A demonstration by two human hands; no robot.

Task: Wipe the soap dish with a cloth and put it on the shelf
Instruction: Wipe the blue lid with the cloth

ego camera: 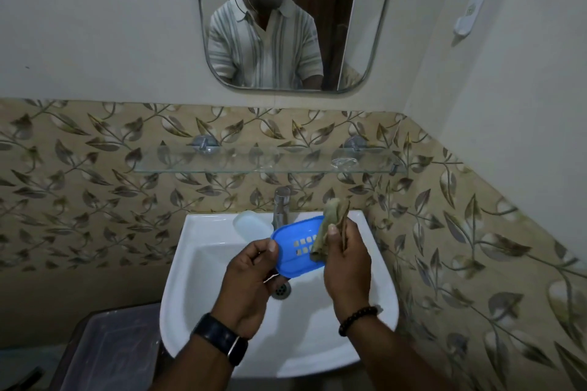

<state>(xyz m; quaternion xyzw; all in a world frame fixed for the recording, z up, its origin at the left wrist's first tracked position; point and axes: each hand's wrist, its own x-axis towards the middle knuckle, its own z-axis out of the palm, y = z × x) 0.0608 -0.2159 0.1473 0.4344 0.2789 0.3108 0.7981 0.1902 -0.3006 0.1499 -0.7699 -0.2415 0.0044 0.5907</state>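
Your left hand (251, 276): fingers clamped on blue dish (297, 247) over sink (378, 267). Your right hand (344, 267): fingers pinching cloth (330, 225) against dish.

Over the white sink (374, 267) we hold the blue soap dish (293, 251) by its left edge in our left hand (247, 282). Our right hand (344, 263) presses the olive cloth (330, 225) against its right side.
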